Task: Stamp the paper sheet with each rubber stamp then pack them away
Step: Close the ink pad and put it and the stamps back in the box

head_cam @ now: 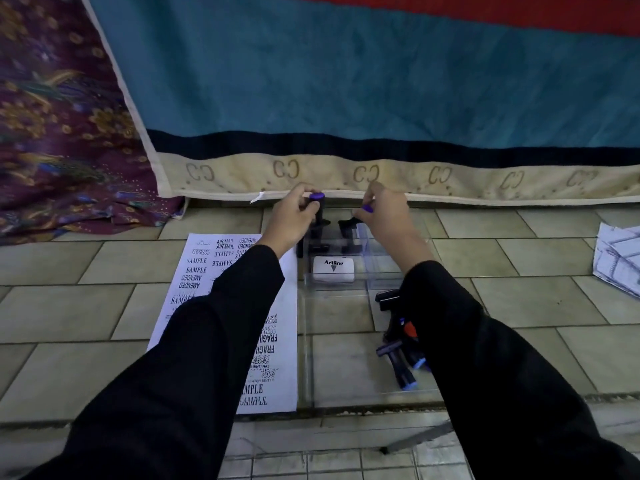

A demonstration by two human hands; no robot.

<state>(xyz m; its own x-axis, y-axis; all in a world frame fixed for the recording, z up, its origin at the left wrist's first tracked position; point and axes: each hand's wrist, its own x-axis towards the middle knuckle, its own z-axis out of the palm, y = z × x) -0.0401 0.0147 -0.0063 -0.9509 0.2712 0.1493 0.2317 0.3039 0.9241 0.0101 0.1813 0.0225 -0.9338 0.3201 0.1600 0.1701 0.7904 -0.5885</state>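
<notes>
A white paper sheet [201,271] covered with black stamped words lies on the tiled floor at the left. To its right stands a clear plastic box [346,341]. My left hand [291,216] grips an upright black rubber stamp with a purple cap [317,202] at the box's far end. My right hand [384,213] holds another purple-capped stamp [351,225] beside it. More black stamps [313,245] stand below them in the box. A white Artline ink pad [333,269] sits in the box. Several loose stamps [398,355] lie near my right forearm.
A teal blanket with a cream border [346,174] hangs down just beyond the box. Purple patterned cloth [62,133] lies at the far left. Another printed paper [620,258] rests at the right edge. A clear lid [346,441] lies near me on the tiles.
</notes>
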